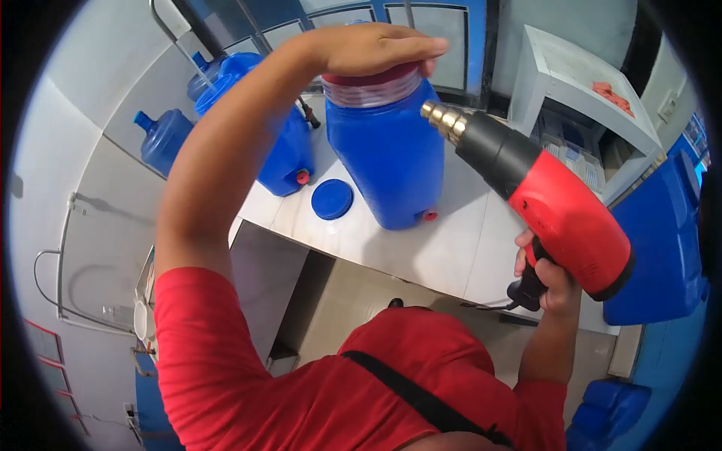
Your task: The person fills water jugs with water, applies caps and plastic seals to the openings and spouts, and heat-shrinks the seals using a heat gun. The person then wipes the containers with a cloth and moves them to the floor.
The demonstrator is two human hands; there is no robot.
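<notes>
A tall blue plastic water container (pixel 391 150) stands on the white tiled counter, with a small red plug low on its side. Its wide red cap (pixel 376 77) lies under my left hand (pixel 372 49), which rests flat across the top with fingers stretched to the right. Clear wrinkled plastic film (pixel 372 95) wraps the neck below the cap. My right hand (pixel 555 284) is closed round the black handle of a red and black heat gun (pixel 556 195). The gun's metal nozzle points at the neck from the right, a small distance off.
A round blue lid (pixel 332 199) lies on the counter (pixel 466 233) beside the container. Another blue container (pixel 286 154) stands left, partly behind my forearm. Clear blue bottles (pixel 167 139) are further left. A white cabinet (pixel 538 83) and a blue jerrycan (pixel 654 240) stand right.
</notes>
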